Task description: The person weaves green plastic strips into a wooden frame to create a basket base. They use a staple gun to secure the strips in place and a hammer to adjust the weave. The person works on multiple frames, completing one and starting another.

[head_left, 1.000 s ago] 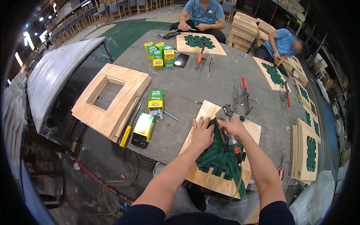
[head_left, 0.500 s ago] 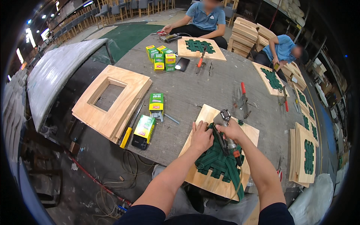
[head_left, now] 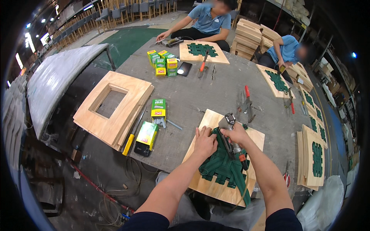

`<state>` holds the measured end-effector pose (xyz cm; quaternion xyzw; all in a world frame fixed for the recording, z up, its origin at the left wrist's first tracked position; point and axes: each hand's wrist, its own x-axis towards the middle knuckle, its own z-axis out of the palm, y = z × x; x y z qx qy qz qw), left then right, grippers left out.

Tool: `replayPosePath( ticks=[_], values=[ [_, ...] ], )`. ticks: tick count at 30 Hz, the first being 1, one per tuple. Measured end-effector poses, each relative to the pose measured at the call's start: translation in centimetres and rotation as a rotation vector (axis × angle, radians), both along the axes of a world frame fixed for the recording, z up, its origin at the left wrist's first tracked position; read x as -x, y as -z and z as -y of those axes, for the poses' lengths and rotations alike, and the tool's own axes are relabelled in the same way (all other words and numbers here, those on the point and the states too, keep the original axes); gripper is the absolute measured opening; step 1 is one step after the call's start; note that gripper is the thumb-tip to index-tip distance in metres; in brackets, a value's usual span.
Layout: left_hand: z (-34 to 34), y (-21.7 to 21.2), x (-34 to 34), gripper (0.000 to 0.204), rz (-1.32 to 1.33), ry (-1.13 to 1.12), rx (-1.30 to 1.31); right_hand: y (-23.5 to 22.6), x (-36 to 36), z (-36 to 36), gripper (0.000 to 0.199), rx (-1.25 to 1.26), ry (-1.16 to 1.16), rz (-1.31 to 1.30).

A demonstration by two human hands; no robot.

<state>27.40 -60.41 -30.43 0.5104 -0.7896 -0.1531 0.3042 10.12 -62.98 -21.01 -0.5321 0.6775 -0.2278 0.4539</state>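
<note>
A pale plywood panel (head_left: 252, 135) lies tilted at the near edge of the table, with woven dark green webbing (head_left: 219, 165) across its middle. My right hand (head_left: 236, 136) is wrapped round a grey air staple gun (head_left: 229, 120), whose nose is down by the webbing's far part. A hose fitting with an orange-red collar (head_left: 242, 157) hangs from the gun toward me. Beside the gun, my left hand (head_left: 206, 142) rests on the panel and webbing edge, fingers apart. A loose webbing end (head_left: 246, 192) runs past the panel's near edge. The gun and hands hide the contact spot.
Left of the panel are staple boxes (head_left: 158, 107), a dark phone (head_left: 142, 149), a yellow-handled screwdriver (head_left: 128, 144) and stacked plywood frames (head_left: 133, 86). Red-handled pliers (head_left: 247, 101) lie beyond. Two co-workers in blue shirts (head_left: 208, 19) sit across the table. Scissors (head_left: 286, 176) lie at right.
The whole view has shifted slightly. The co-worker opposite has stretched an arm further toward the left. My hands and the staple gun stay almost in place on the panel.
</note>
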Motion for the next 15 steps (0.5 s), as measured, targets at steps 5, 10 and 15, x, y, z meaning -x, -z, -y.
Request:
replayPosePath(
  ticks=[5, 10, 15],
  values=[
    [0.0, 0.0, -0.1, 0.027, 0.006, 0.001, -0.012, 0.0, 0.7, 0.0, 0.041, 0.071, 0.066, 0.083],
    [0.0, -0.1, 0.3, 0.027, -0.003, 0.002, -0.013, 0.5, 1.2, 0.3, 0.042, 0.002, 0.025, 0.007],
    [0.3, -0.2, 0.5, 0.027, -0.024, 0.013, -0.008, -1.3, 2.4, -0.9, 0.04, -0.001, 0.111, 0.075]
  ],
)
